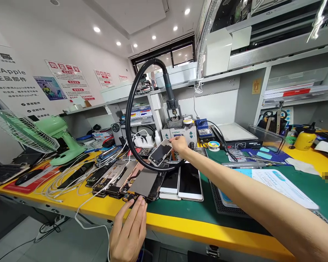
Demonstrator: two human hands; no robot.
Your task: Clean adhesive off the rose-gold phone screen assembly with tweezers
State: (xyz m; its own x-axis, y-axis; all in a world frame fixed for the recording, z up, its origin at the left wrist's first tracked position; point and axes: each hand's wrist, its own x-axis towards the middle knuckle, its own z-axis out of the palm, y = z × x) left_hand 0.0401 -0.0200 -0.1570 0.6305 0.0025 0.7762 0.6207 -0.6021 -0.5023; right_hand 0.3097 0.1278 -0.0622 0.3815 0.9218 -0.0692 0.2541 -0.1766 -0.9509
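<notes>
My right hand reaches over the bench, pinching one corner of a tilted phone screen with a pale frame. It is above other phone parts, seen within the loop of a thick black hose. My left hand is at the bench's front edge, fingers stretched out. Its fingertips touch the near end of a grey-backed phone display on top of a stack. More stripped phone displays lie left of it. Two white-framed phones lie to the right.
A hot-air station stands behind my right hand. White cables tangle across the yellow bench, near a green fan. On the right are a black tray with papers, a solder spool and a yellow bottle.
</notes>
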